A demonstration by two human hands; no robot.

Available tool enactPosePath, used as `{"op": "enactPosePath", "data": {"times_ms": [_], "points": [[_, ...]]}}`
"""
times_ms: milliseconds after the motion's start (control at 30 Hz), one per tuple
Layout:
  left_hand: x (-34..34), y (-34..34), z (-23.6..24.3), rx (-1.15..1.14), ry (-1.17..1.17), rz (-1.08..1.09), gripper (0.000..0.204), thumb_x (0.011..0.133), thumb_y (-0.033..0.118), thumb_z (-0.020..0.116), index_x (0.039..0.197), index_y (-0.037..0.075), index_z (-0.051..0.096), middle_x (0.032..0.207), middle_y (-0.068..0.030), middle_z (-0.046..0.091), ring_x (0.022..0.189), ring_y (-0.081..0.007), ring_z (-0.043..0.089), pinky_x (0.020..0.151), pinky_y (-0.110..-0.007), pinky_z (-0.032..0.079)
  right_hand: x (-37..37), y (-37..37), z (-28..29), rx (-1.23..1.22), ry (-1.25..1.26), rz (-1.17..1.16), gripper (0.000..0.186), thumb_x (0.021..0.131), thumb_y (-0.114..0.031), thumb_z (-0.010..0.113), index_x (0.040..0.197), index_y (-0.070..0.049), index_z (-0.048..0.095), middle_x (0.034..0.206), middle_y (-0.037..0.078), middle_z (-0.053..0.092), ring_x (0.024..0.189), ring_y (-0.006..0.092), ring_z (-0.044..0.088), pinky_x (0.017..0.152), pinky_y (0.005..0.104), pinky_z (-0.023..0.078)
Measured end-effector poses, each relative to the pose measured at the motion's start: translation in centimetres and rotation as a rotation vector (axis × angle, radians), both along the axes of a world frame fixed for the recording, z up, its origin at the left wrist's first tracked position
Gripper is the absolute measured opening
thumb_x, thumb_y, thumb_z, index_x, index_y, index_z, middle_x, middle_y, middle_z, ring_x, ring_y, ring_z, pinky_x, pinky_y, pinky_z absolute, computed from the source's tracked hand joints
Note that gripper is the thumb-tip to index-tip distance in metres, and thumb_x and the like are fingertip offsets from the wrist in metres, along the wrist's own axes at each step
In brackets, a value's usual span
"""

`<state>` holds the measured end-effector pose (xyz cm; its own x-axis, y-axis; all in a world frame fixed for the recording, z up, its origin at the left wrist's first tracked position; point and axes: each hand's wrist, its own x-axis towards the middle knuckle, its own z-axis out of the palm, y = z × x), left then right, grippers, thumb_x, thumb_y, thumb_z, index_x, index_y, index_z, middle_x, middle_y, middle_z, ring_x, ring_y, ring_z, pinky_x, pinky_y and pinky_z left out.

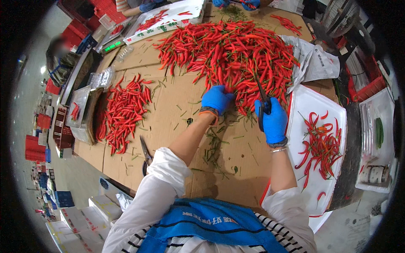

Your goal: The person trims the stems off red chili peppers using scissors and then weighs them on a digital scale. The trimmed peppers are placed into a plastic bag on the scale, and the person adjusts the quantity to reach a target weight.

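A large heap of red chili peppers (219,55) with green stems lies on the cardboard-covered table (168,114). At its near edge my left hand (216,100), in a blue glove, has its fingers closed on a red chili pepper (228,87), which is blurred by motion. My right hand (274,120), also blue-gloved, grips dark-handled scissors (264,93), whose blades point away from me over the heap. Cut green stems (213,147) are scattered on the cardboard below my hands. A smaller pile of chili peppers (124,111) sits to the left.
A second pair of scissors (145,154) lies at the left front. On the right, a white tray (306,99) holds loose chilies. A scale (80,107) stands at the left edge. Gloved hands of other people (249,4) work at the far side, near a white box (168,27).
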<state>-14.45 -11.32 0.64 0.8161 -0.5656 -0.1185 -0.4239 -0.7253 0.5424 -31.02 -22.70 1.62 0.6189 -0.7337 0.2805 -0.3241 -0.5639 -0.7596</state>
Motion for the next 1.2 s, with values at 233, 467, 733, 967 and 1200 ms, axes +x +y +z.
{"op": "enactPosePath", "data": {"times_ms": [233,467,733,967,1200], "points": [[-0.1,4.5,2.0,-0.434,0.361,0.07,0.028,0.083,0.019,0.07,0.106,0.004,0.067,0.079,-0.0038,0.068,0.062,-0.0069,0.055,0.056,-0.026,0.045,0.2,0.2,0.7,-0.063,0.151,0.262,0.035,0.073,-0.034,0.075,0.088,-0.006,0.06,0.076,0.012,0.065,0.07,0.0329,0.064,0.059,0.0403,0.048],[-1.9,4.9,3.9,-0.259,0.043,0.063,0.029,0.08,0.026,0.072,0.101,0.007,0.07,0.084,-0.0087,0.071,0.071,-0.0156,0.066,0.066,-0.029,0.05,0.1,0.9,1.6,-0.148,0.181,0.328,0.037,0.072,-0.037,0.074,0.085,-0.006,0.058,0.076,0.015,0.064,0.073,0.0375,0.062,0.06,0.0441,0.048],[-2.5,4.9,5.1,-0.167,-0.015,0.025,0.032,0.076,0.036,0.073,0.098,0.013,0.072,0.079,-0.0098,0.069,0.069,-0.0212,0.067,0.064,-0.031,0.05,0.1,0.8,0.8,-0.181,0.212,0.325,0.038,0.073,-0.042,0.072,0.086,-0.008,0.059,0.076,0.015,0.064,0.07,0.0372,0.061,0.058,0.0447,0.047],[-2.5,5.1,5.5,-0.156,-0.061,0.01,0.033,0.076,0.038,0.072,0.098,0.014,0.072,0.076,-0.0107,0.068,0.068,-0.0241,0.066,0.062,-0.033,0.05,-0.2,0.6,0.7,-0.22,0.258,0.309,0.034,0.079,-0.041,0.067,0.09,-0.01,0.06,0.077,0.015,0.064,0.069,0.037,0.062,0.057,0.0449,0.047],[-2.4,5.2,5.3,-0.1,-0.129,-0.007,0.033,0.077,0.039,0.07,0.099,0.015,0.071,0.072,-0.009,0.068,0.066,-0.0242,0.066,0.061,-0.033,0.05,-0.1,0.9,1.0,-0.223,0.19,0.346,0.036,0.078,-0.044,0.067,0.085,-0.009,0.059,0.07,0.015,0.063,0.066,0.0375,0.061,0.055,0.0451,0.046]]}}
